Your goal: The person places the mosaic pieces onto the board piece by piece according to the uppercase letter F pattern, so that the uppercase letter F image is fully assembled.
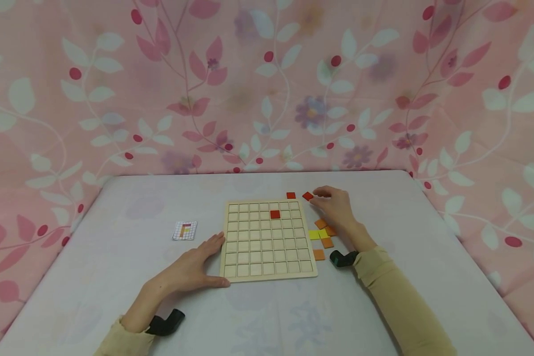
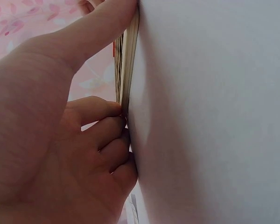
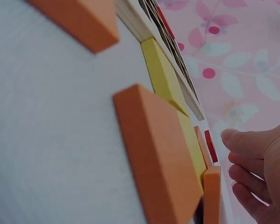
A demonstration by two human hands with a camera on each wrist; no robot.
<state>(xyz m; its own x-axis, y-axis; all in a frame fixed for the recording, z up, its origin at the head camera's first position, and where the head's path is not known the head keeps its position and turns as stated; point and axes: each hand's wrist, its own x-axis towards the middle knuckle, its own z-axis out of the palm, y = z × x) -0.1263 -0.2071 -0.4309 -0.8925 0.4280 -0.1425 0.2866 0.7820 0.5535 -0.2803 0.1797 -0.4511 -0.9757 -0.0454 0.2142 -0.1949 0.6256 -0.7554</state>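
Note:
A square wooden grid board (image 1: 267, 278) lies on the table, with one red tile (image 1: 275, 214) in an upper cell. My left hand (image 1: 189, 267) steadies the board, fingertips against its left edge and thumb at the near left corner. In the left wrist view, the left hand (image 2: 60, 126) touches the board's side (image 2: 129, 60). Beyond the far right corner, my right hand (image 1: 335, 205) has thumb and fingertips right at a turned red tile (image 1: 308, 196). The right wrist view shows a red tile (image 3: 210, 146) just off the fingertips of the right hand (image 3: 259, 163).
Another red tile (image 1: 291, 195) lies behind the board. Along its right side are yellow tiles (image 1: 314, 235) and several orange tiles (image 1: 319, 254), some overlapping. A small grid card (image 1: 184, 231) with a coloured pattern lies left of the board. A floral cloth (image 1: 267, 99) hangs behind the table.

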